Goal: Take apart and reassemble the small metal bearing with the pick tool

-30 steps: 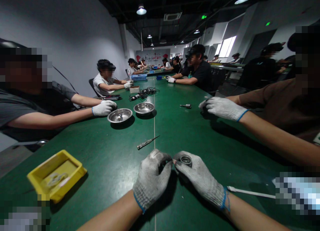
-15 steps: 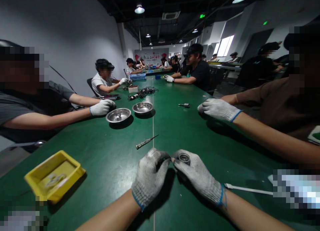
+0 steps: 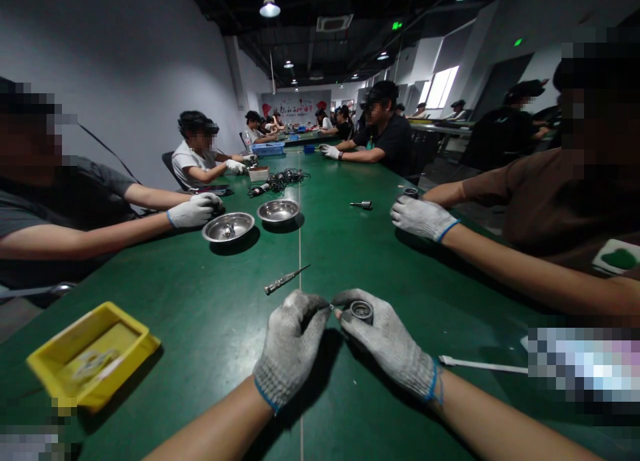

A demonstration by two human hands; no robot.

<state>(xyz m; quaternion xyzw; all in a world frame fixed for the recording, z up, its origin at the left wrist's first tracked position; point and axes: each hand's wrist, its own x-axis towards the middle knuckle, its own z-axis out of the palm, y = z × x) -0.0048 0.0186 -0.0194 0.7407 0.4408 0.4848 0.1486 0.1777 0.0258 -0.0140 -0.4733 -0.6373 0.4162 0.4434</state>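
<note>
ylw bin [image 3: 127, 361] w/ pale pcs [image 3: 94, 365]; r hand [image 3: 384, 334]: round pt [image 3: 361, 312]

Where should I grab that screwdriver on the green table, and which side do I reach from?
Try the thick handle of the screwdriver, probably from the left. It lies flat, handle end to the left, with the thin shaft pointing right and away from you.
</note>
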